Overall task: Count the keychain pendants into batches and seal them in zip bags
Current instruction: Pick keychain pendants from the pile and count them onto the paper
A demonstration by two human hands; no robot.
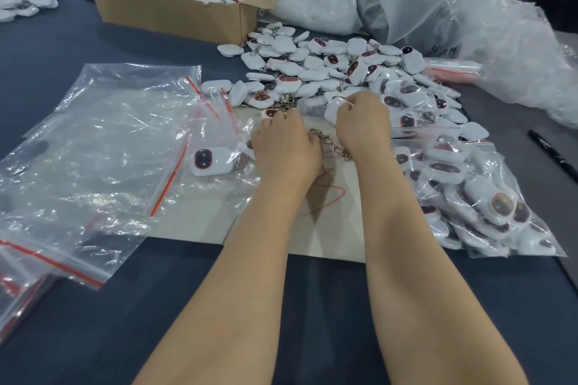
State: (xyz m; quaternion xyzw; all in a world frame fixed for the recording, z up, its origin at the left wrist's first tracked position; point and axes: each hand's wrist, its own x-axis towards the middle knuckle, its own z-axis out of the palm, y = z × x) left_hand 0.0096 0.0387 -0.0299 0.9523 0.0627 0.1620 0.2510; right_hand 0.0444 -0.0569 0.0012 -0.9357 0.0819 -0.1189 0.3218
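The left hand curls its fingers onto a dark-faced pendant at the near edge of the loose pendant pile; the right hand pinches a white pendant beside it; empty zip bags lie left, a filled bag right.

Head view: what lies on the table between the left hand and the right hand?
In the head view, metal keychain clasps lie between the left hand and right hand, on a pale sheet marked with red scribble.

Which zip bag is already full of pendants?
The zip bag just right of the right hand, bulging with pendants; the flat bags on the left look nearly empty.
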